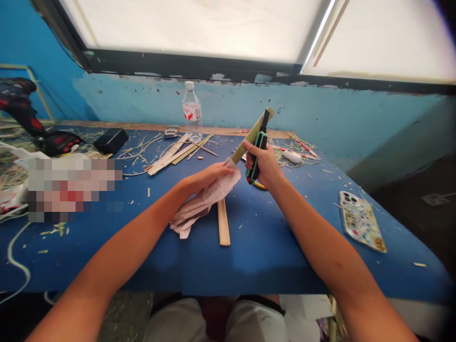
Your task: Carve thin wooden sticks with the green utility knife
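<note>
A greenish bamboo strip [257, 127] slants up and away in front of me. My left hand [208, 176] is closed around its lower part through a crumpled pale pink cloth [210, 199], which hangs down toward the table. In my right hand [267, 165] is a black and green utility knife [262, 138], held upright with its dark tip alongside the strip's upper end. The thumb of that hand reaches to the strip. Whether the blade touches the bamboo I cannot tell. Below the cloth, a pale wooden strip [224, 225] lies on the blue table, its far end hidden.
Loose strips [171, 153] and shavings lie near a water bottle [193, 114]. A power drill [32, 116] and black box [111, 141] stand left. Rightward are a white rounded object [292, 156] and a phone [362, 222]. A yellow curved thing [261, 185] shows beneath my right hand.
</note>
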A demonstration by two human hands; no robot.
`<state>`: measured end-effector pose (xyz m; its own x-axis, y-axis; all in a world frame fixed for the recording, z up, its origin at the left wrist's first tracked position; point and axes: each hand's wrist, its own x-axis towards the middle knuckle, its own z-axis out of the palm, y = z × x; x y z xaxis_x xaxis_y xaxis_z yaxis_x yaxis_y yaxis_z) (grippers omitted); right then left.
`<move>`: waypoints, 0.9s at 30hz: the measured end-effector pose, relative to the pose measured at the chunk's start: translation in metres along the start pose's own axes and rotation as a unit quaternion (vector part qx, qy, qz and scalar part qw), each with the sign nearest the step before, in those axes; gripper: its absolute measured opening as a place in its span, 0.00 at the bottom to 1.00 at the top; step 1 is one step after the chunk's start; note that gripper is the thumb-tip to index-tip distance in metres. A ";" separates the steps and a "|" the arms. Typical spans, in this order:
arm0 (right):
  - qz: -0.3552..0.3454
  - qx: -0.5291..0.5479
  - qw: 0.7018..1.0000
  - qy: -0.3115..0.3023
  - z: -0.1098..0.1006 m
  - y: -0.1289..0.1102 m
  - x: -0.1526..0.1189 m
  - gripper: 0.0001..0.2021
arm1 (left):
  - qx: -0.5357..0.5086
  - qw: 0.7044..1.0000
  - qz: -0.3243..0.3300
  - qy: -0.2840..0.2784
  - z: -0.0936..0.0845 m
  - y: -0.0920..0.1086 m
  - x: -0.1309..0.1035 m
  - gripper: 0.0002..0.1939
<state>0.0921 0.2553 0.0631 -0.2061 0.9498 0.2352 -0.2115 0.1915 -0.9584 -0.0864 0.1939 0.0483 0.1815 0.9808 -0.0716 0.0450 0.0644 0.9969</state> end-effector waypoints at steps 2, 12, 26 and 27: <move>-0.003 -0.021 0.999 0.031 -0.002 0.005 0.003 0.24 | 0.014 0.998 0.013 -0.051 -0.001 -0.006 0.006 0.15; -0.099 -0.157 0.978 0.090 -0.007 0.010 0.011 0.26 | -0.003 0.996 0.038 0.080 -0.006 -0.002 0.013 0.25; -0.121 -0.629 0.764 0.075 -0.002 0.006 -0.004 0.07 | -0.235 0.969 -0.058 -0.047 0.004 0.023 -0.001 0.19; -0.122 -0.640 0.755 0.071 -0.002 0.005 -0.005 0.07 | -0.240 0.968 -0.058 -0.048 0.005 0.023 -0.001 0.19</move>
<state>0.0936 0.2521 0.0568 -0.1860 0.8476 0.4970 0.8890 0.3606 -0.2823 -0.0811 0.1932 0.0716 0.2943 0.9415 -0.1642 -0.3862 0.2743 0.8807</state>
